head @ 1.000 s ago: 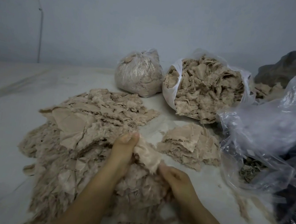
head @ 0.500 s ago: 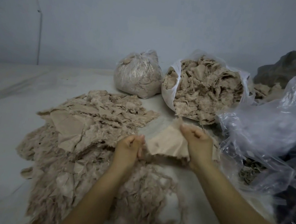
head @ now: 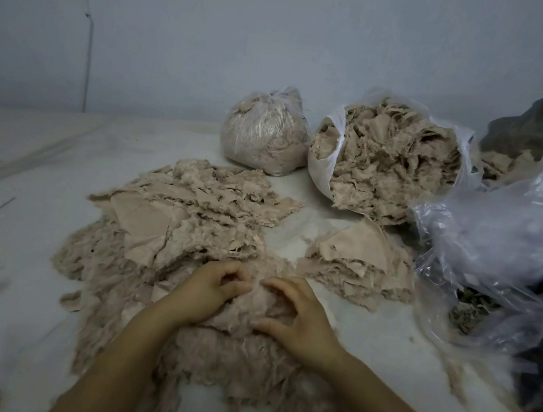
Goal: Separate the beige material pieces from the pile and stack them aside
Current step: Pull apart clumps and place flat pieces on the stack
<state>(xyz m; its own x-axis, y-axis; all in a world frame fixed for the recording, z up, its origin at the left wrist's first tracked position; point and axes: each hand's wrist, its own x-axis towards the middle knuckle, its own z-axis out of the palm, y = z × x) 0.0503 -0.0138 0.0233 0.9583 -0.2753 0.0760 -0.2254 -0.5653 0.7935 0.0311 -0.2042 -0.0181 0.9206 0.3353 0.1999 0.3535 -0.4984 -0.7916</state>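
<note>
A wide pile of frayed beige material pieces (head: 170,227) covers the pale surface at centre left. To its right lies a smaller, flatter stack of beige pieces (head: 356,262). Both my hands are on the near part of the pile. My left hand (head: 207,289) has its fingers curled into the fluffy material. My right hand (head: 297,313) pinches a tuft of the same material between curled fingers and thumb. The two hands are almost touching.
A tied clear bag of beige scraps (head: 266,132) and an open white bag full of beige scraps (head: 386,162) stand behind the pile. Crumpled clear plastic bags (head: 506,243) with dark contents crowd the right side. A wall runs behind.
My right hand carried a beige piece to the stack on the right, left it there, and came back to the pile beside my left hand.
</note>
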